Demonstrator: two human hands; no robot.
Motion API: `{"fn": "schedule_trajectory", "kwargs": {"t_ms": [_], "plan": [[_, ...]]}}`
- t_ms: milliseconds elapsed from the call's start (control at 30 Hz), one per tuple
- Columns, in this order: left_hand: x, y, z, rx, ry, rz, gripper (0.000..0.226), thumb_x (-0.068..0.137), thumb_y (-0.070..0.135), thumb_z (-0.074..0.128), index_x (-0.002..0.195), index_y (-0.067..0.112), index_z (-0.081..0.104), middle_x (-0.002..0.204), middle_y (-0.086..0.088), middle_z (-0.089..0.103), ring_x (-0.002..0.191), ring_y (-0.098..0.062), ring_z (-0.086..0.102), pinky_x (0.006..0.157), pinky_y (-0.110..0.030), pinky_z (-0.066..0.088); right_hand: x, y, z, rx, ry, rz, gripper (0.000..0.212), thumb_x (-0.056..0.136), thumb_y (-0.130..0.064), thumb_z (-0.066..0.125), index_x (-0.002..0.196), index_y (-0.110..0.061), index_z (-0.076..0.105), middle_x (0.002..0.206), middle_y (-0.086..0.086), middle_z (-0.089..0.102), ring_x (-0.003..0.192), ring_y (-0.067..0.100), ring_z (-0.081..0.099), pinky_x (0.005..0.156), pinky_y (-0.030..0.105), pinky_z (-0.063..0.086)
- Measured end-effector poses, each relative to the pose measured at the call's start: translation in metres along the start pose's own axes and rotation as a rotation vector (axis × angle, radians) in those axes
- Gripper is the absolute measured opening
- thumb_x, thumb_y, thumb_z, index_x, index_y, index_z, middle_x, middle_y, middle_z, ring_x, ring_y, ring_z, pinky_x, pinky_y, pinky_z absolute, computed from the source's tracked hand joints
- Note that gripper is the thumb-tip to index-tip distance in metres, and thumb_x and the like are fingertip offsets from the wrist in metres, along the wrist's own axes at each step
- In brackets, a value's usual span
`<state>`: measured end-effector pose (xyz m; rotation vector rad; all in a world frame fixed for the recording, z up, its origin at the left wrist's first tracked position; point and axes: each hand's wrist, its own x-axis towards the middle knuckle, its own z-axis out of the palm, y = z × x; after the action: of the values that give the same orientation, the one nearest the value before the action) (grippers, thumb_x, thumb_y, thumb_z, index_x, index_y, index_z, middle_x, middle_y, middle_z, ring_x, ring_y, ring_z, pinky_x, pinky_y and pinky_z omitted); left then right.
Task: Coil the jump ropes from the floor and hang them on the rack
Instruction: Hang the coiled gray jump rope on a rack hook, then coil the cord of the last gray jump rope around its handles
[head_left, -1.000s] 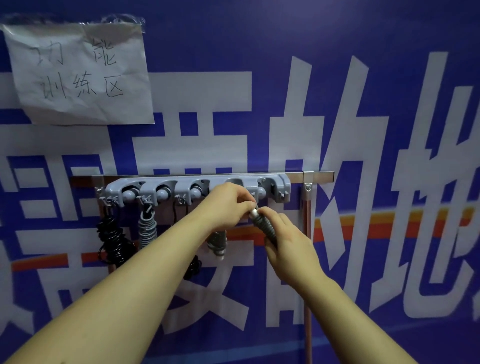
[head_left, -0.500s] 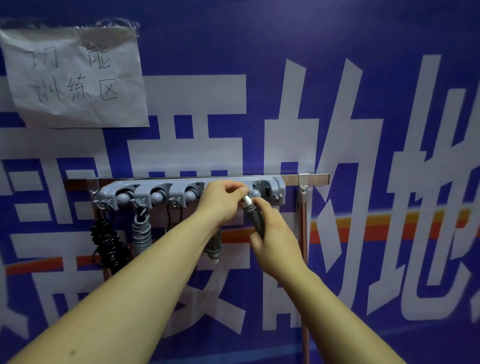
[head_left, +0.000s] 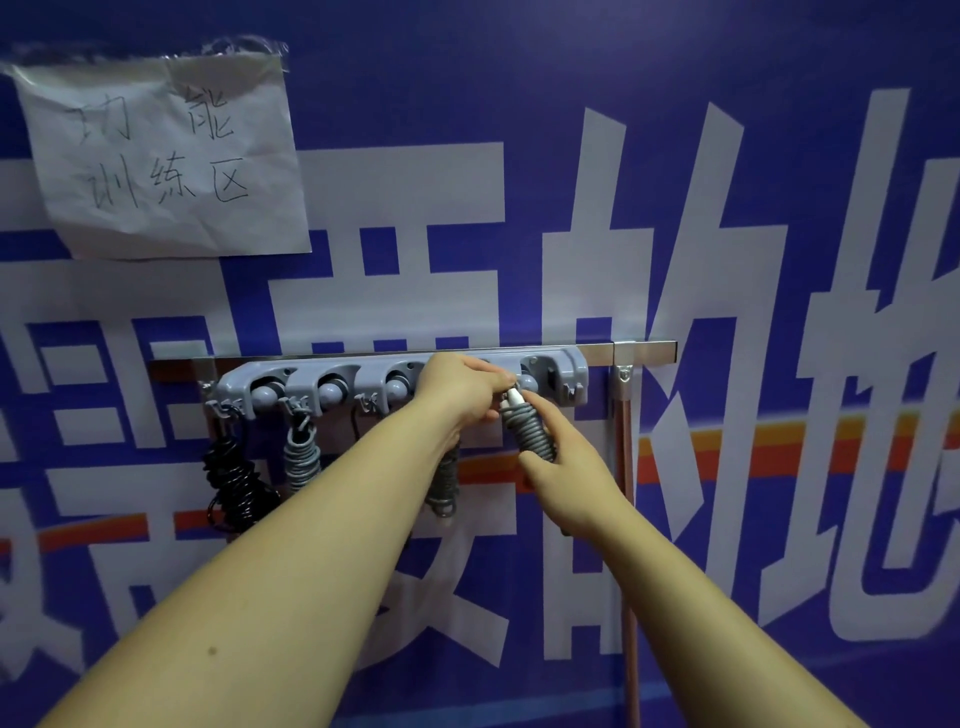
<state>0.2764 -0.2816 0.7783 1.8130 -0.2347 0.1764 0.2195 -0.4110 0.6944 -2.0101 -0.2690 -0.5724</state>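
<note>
Lifted since a second ago, the grey coiled rope (head_left: 527, 431) is at the right end of the rack (head_left: 563, 371), left hand (head_left: 465, 389) pinching its white tip, right hand (head_left: 566, 470) gripping its lower coils, seemingly not yet hooked, while a black coil (head_left: 234, 483) and two grey coils (head_left: 301, 457) already hang left of it.

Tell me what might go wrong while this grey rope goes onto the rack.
1. The left hand only pinches the top end of the grey coiled jump rope near the rack; if it misses a hook, the bundle may drop.
2. The right hand holds the coil low down; letting go early might let the turns loosen.
3. The left forearm passes in front of another hung grey rope and could knock it off.
</note>
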Motion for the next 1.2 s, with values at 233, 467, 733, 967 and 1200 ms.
{"fn": "schedule_trajectory", "kwargs": {"t_ms": [233, 467, 733, 967, 1200], "plan": [[-0.002, -0.015, 0.007, 0.033, 0.092, 0.053, 0.014, 0.095, 0.014, 0.069, 0.082, 0.014, 0.074, 0.089, -0.011, 0.075, 0.07, -0.02, 0.073, 0.064, -0.029, 0.063, -0.01, 0.002, 0.017, -0.442, 0.052, 0.001, 0.076, 0.099, -0.02, 0.048, 0.155, -0.045, 0.003, 0.11, -0.001, 0.051, 0.081, 0.013, 0.057, 0.073, 0.036, 0.057], [-0.012, -0.037, 0.01, 0.115, 0.17, 0.223, 0.018, 0.095, 0.017, 0.065, 0.109, 0.019, 0.077, 0.101, 0.003, 0.076, 0.089, -0.012, 0.071, 0.088, -0.036, 0.06, -0.002, 0.012, 0.028, -0.213, -0.004, 0.059, 0.085, 0.095, -0.028, 0.062, 0.153, -0.049, 0.003, 0.114, -0.003, 0.063, 0.088, 0.014, 0.065, 0.077, 0.04, 0.06], [-0.051, -0.074, 0.012, 0.025, 0.148, 0.158, 0.043, 0.097, 0.017, 0.066, 0.139, 0.014, 0.059, 0.129, 0.002, 0.068, 0.101, 0.002, 0.061, 0.074, 0.001, 0.04, -0.025, 0.018, 0.027, -0.024, 0.076, 0.133, 0.074, 0.094, -0.03, 0.066, 0.155, -0.033, 0.025, 0.144, -0.006, 0.049, 0.126, 0.01, 0.049, 0.097, 0.024, 0.039], [-0.103, -0.12, 0.015, -0.193, 0.027, -0.084, 0.021, 0.089, 0.04, 0.069, 0.107, 0.032, 0.074, 0.102, 0.008, 0.078, 0.103, -0.013, 0.071, 0.098, -0.043, 0.056, -0.081, 0.008, 0.037, 0.173, 0.08, 0.188, 0.039, 0.098, -0.024, 0.061, 0.135, -0.032, 0.053, 0.125, -0.012, 0.062, 0.113, 0.001, 0.057, 0.092, 0.02, 0.05], [-0.188, -0.197, 0.017, -0.258, -0.055, -0.267, 0.021, 0.101, 0.023, 0.059, 0.114, 0.017, 0.074, 0.104, 0.002, 0.077, 0.102, -0.008, 0.071, 0.077, -0.028, 0.057, -0.172, 0.04, 0.08, 0.319, -0.005, 0.468, 0.032, 0.098, -0.021, 0.058, 0.129, -0.025, 0.063, 0.122, -0.007, 0.068, 0.115, 0.01, 0.063, 0.104, 0.044, 0.051]]}}
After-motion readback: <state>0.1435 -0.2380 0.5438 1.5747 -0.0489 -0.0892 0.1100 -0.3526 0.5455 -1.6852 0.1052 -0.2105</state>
